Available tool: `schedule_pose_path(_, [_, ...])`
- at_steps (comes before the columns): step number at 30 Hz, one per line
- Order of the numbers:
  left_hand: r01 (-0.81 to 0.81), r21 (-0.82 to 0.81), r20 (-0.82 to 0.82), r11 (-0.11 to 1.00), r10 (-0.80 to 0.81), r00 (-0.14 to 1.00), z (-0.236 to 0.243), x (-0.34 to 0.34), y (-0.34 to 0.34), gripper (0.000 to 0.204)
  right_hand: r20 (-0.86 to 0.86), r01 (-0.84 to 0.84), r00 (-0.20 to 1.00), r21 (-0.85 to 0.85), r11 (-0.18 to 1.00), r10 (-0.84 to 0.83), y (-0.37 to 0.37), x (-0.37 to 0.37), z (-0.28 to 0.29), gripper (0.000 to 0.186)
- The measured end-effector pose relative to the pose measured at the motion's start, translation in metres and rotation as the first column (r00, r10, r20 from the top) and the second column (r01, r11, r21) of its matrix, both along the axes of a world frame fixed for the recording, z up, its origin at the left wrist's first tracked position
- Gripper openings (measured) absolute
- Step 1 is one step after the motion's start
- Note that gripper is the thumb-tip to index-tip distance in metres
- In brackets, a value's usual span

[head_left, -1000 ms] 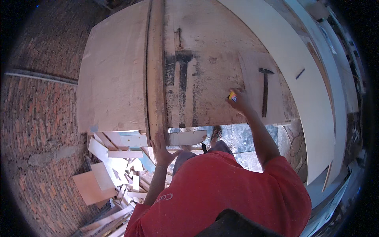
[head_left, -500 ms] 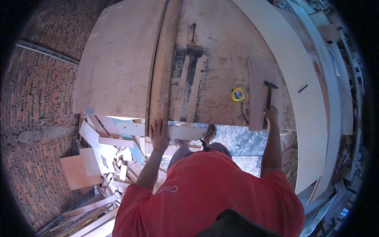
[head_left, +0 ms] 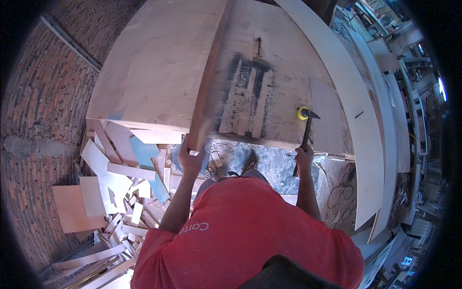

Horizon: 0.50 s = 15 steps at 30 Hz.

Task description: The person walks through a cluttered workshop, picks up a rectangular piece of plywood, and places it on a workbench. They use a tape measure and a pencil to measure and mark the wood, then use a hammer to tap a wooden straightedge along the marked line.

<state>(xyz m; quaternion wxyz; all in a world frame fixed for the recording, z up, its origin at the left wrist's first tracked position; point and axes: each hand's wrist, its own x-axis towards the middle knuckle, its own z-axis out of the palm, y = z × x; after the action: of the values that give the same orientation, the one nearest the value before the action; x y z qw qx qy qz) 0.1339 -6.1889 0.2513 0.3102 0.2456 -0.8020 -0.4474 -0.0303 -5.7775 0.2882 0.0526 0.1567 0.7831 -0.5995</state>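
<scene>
My left hand (head_left: 190,159) grips the near end of a long wooden board (head_left: 210,82), thumb and fingers on either side of it. The board runs away from me across a large plywood-topped worktable (head_left: 149,62), and its near end is blurred. In my right hand (head_left: 304,160) is a hammer (head_left: 307,132), held by its dark handle past the table's near edge, with the head upward. Just behind the hammer head, partly covered by it, a yellow tape measure (head_left: 301,113) lies on the tabletop. A thin plywood piece (head_left: 328,115) lies to its right.
Long curved pale sheets (head_left: 368,159) stand along the right side. A small dark stick-like item (head_left: 359,114) rests on one. Wood offcuts (head_left: 137,212) are heaped on the floor at left, beside a brick wall (head_left: 43,120). A cable (head_left: 341,192) lies coiled at lower right.
My right hand has lifted the hammer off the thin plywood piece and moved left. My left hand has gone from lying on the board to gripping its end, and the board has tilted, showing a narrower face.
</scene>
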Motion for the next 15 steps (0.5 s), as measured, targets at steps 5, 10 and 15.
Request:
schedule_pose_path(5, [0.061, 0.701, -0.168, 0.710, 0.082, 0.982, 0.006, 0.012, -0.072, 0.026, -0.207, -0.214, 0.952, 0.075, 0.974, 0.225, -0.068, -0.014, 0.010, 0.012])
schedule_pose_path(10, [0.216, 0.969, -0.247, 0.124, 0.389, 0.887, -0.045, 0.032, -0.132, 0.020, -0.130, -0.430, 0.893, 0.042, 0.902, 0.432, -0.140, -0.050, 0.031, 0.013])
schedule_pose_path(15, [0.271, 0.952, -0.307, 0.144, 0.506, 0.806, -0.056, 0.077, -0.171, 0.033, -0.108, -0.576, 0.803, 0.116, 0.809, 0.587, -0.181, -0.080, 0.044, 0.017])
